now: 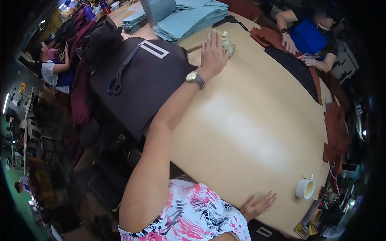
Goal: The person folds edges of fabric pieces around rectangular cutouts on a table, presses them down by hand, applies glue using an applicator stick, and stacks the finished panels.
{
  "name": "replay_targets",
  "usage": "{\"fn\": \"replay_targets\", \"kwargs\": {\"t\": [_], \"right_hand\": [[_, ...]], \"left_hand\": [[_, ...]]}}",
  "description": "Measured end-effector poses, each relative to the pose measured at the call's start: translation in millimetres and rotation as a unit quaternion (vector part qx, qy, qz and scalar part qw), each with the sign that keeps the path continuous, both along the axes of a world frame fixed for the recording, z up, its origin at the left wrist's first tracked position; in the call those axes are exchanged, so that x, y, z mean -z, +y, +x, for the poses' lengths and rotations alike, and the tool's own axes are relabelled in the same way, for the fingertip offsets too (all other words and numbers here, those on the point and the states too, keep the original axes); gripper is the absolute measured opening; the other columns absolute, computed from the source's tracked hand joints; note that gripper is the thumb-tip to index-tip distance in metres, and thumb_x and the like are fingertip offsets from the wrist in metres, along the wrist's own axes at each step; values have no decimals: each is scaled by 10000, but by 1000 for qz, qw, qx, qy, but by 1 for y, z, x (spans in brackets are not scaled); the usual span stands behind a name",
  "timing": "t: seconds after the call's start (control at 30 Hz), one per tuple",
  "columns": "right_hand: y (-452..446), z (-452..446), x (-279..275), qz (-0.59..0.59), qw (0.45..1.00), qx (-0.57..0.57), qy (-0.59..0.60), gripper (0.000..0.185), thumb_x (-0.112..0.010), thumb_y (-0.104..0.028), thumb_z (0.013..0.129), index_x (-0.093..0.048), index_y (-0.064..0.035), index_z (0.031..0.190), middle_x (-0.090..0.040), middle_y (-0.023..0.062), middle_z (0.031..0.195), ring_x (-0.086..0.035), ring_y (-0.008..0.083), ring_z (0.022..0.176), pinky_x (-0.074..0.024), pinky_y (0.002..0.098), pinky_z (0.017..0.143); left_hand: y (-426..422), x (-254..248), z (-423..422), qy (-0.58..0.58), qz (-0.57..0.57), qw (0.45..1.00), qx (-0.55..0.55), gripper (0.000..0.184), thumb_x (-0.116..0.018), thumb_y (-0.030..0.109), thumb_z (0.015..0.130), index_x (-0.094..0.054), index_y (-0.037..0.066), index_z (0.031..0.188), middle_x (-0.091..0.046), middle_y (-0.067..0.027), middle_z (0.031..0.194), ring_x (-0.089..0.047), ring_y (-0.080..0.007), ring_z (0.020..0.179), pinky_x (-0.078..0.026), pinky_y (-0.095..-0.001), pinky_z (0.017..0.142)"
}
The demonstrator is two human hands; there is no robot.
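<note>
My left hand (213,55), with a watch on its wrist, reaches far across the tan tabletop (241,132). Its fingers are stretched out, and the thumb side is against or beside a small pale, crumpled object (226,41) that I cannot make out. Near the front edge, my right hand (258,205) lies with fingers apart and nothing in it. Dark fabric (132,90) covers the left part of the table. On it rest black-handled scissors (122,72) and a white rectangular frame (155,49).
Stacked light-blue cloth (191,20) sits at the back. A white cup (305,188) stands near the right edge. Across the table, a person (303,34) has both hands at brown and black cloth (291,68). Another person (56,68) is at the left, beside maroon fabric (82,86).
</note>
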State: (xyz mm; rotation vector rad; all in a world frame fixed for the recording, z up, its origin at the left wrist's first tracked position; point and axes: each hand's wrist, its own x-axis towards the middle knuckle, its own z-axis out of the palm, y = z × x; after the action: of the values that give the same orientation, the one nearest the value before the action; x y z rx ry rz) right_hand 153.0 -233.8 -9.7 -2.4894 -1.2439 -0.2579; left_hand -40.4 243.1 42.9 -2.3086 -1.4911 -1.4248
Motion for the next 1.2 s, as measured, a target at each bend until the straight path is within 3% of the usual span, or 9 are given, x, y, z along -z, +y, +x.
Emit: {"fn": "replay_targets", "kwargs": {"t": [0.1,0.3,0.43,0.67,0.77,0.93,1.07,1.17,1.2], "right_hand": [[14,-6,-11,9,1000,-8,28,609,-500,-249,890,-260,4,1389,-243,199,1450,-184,386,1351,-144,539,1065],[125,-42,-52,138,930,-322,109,701,-611,-67,777,-264,29,1378,-326,205,1399,-263,367,1319,-179,468,1079],[220,-91,-65,126,843,-476,215,673,-597,-84,802,-264,24,1376,-421,206,1325,-362,341,1260,-256,434,1046],[338,-198,-74,155,720,-480,477,736,-593,-168,825,-171,33,1392,-559,242,1105,-561,354,1015,-434,399,883],[365,-233,-76,160,755,-443,456,843,-639,-238,797,-119,50,1395,-551,264,1107,-564,357,1019,-443,401,867],[379,-243,-81,85,816,-421,387,1015,-531,-587,795,-63,94,1383,-593,260,1040,-586,366,978,-445,380,842],[370,-243,-86,50,862,-431,262,1068,-592,-584,748,-67,102,1376,-622,248,975,-612,352,920,-466,372,774],[364,-246,-88,40,852,-421,309,1078,-656,-513,722,-58,99,1376,-626,259,939,-615,357,905,-466,381,780],[368,-249,-79,64,859,-398,317,979,-672,-347,755,-56,87,1381,-631,264,900,-614,368,898,-464,392,797]], "left_hand": [[-79,-23,-37,199,82,974,-71,927,-681,417,735,-193,30,1421,-255,-186,1445,-243,-360,1331,-250,-552,1031],[-118,-3,-125,210,-149,955,-144,885,-764,358,652,-341,49,1365,-390,-173,1366,-384,-318,1254,-350,-482,992],[-113,9,-152,45,-174,982,-66,621,-746,347,693,-546,5,1171,-555,-174,1184,-532,-311,1102,-425,-382,925],[-113,17,-159,-208,-166,964,-23,189,-741,201,716,-707,31,789,-662,-118,884,-642,-233,781,-486,-308,704],[-113,14,-162,-238,-191,952,-39,190,-740,193,718,-702,22,790,-662,-116,876,-640,-237,775,-485,-318,698],[-107,24,-169,-370,-217,903,30,244,-640,208,833,-659,-34,801,-634,-118,705,-584,-136,668,-451,-299,631],[-118,9,-176,-274,-361,891,17,248,-592,191,856,-622,-29,966,-638,-155,804,-611,-179,763,-464,-310,702],[-125,10,-183,-40,-176,977,113,291,-618,198,816,-606,-22,1005,-614,-176,963,-592,-256,965,-454,-357,839],[-137,-26,-191,21,-323,936,137,353,-640,227,777,-605,5,1049,-555,-181,1143,-497,-305,1126,-401,-410,943]]}}
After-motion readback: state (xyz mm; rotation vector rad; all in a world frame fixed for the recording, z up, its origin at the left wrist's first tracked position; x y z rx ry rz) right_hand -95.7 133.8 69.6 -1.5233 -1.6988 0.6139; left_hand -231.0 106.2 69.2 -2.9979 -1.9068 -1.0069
